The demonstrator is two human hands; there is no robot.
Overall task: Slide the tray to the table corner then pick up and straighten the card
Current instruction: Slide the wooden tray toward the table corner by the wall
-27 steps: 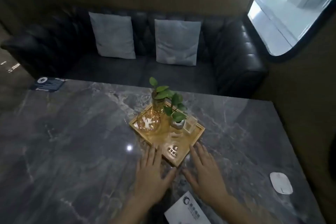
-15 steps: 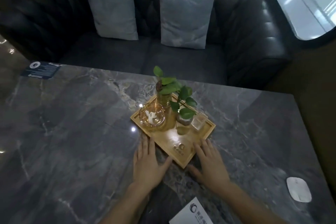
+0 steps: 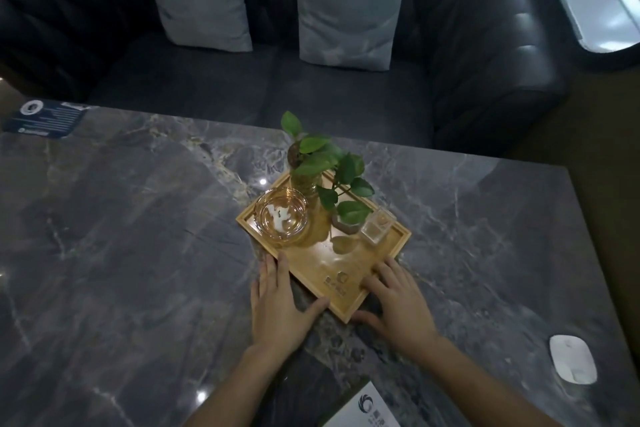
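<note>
A square wooden tray (image 3: 349, 282) sits diamond-wise in the middle of the dark marble table (image 3: 121, 236). It carries a glass bowl (image 3: 282, 217), a leafy plant in a vase (image 3: 304, 166) and a small glass bottle (image 3: 377, 225). My left hand (image 3: 280, 305) lies flat against the tray's near-left edge, fingers spread. My right hand (image 3: 394, 298) rests flat against its near-right edge, fingertips on the rim. A white card (image 3: 367, 411) with a logo lies at the bottom edge between my forearms, partly cut off.
A white oval device (image 3: 571, 359) lies near the table's right edge. A dark printed card (image 3: 45, 120) sits at the far-left corner. Beyond the table stands a black leather sofa (image 3: 485, 45) with two grey cushions (image 3: 346, 7).
The tray has slid away from me toward the table's far side, with both hands following flat against its near edges. The white card stays behind near the bottom edge.
</note>
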